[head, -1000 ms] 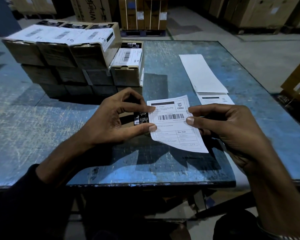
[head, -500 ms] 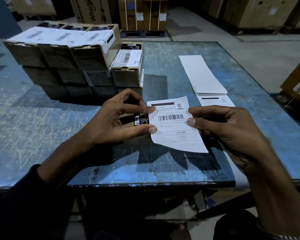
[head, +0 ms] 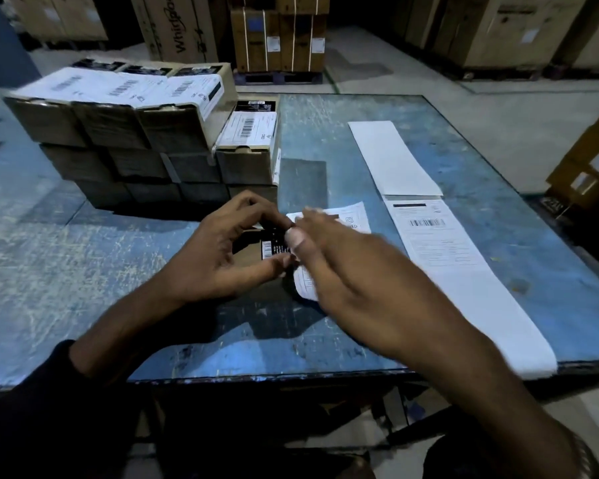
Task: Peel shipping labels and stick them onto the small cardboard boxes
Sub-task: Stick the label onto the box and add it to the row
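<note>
I see a dark sleeve (head: 42, 392) on my left arm. My right forearm (head: 471, 368) is bare.

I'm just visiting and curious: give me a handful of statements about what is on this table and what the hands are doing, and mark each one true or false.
1. The right hand lies flat over the label on a small box. True.
2. The left hand rests idle on the bare table. False: its fingers curl round the small box's left end.
3. The stacked boxes at the back left carry no labels. False: white labels cover the top row.
4. A label strip lies to the right of the hands, with one printed label showing. True.
5. The strip stops short of the table's near edge. False: it hangs over it.
</note>
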{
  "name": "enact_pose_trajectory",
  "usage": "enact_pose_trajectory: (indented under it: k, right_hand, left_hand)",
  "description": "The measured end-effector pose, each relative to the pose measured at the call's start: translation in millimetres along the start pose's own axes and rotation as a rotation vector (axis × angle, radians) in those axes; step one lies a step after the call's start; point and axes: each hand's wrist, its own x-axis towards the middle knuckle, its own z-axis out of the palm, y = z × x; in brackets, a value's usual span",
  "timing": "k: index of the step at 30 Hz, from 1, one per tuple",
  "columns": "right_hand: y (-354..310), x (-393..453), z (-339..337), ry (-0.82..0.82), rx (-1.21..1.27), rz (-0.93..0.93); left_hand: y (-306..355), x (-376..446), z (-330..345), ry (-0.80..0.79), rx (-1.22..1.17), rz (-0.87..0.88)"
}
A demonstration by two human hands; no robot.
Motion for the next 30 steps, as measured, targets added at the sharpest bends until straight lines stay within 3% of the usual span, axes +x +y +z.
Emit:
enact_pose_trajectory:
  k: [3, 11, 16, 18, 23, 30]
  right_hand:
    - [-6, -1, 15, -0.182, -0.180, 0.008]
    - [11, -30, 1, -0.218, -0.332, 0.146]
    - [-3, -29, -12, -0.181, -0.266, 0.249]
    - [-16, -18, -10, -0.143, -0.201, 0.174]
    - [-17, 2, 23, -0.259, -0.061, -0.010]
    - [13, -19, 10, -0.197, -0.167, 0.120]
  left_hand:
    - [-9, -4, -2, -0.007, -0.020, -0.049]
    - [-9, -7, 4, 0.030, -0.034, -0.149]
    - [-4, -6, 4, 0.052, 0.002, -0.146]
    - [-2, -6, 2, 0.060, 0.016, -0.119]
    - [1, -9, 3, 0.078, -0.058, -0.114]
    - [2, -6, 6, 0.111, -0.004, -0.105]
